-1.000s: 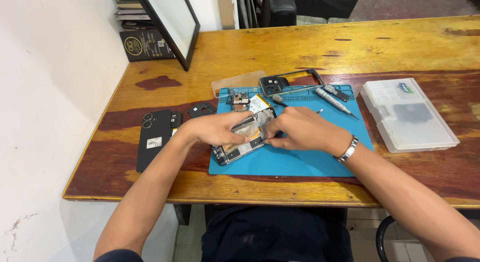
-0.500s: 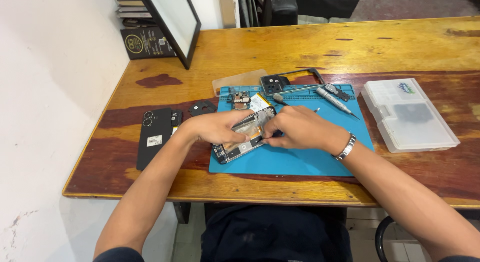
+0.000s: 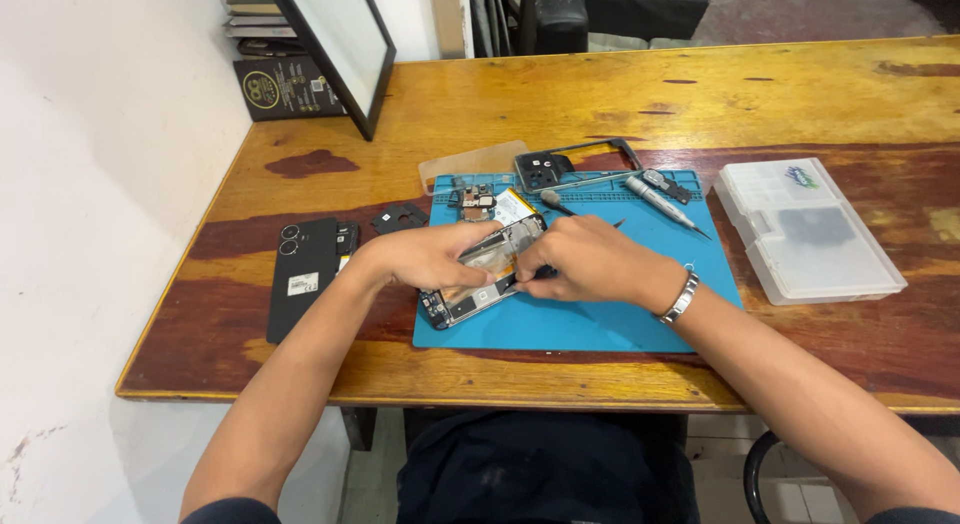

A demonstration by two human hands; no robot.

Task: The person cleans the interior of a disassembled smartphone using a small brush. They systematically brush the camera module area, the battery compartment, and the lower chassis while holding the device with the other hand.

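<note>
Worn wooden table (image 3: 700,94), orange-brown with dark stains, pushed against a plain white wall (image 3: 90,184) on the left. Black-framed panel (image 3: 340,44) leans at the back corner beside stacked books (image 3: 250,14). Dark chair (image 3: 620,9) behind. Even indoor light.

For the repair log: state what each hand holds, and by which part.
Left hand grips the opened phone across its middle, on the blue mat. Right hand pinches a thin dark tool near its tip.

Right hand (image 3: 590,264) slid slightly left along the opened phone (image 3: 480,274), left hand (image 3: 430,259) gripping closer
</note>
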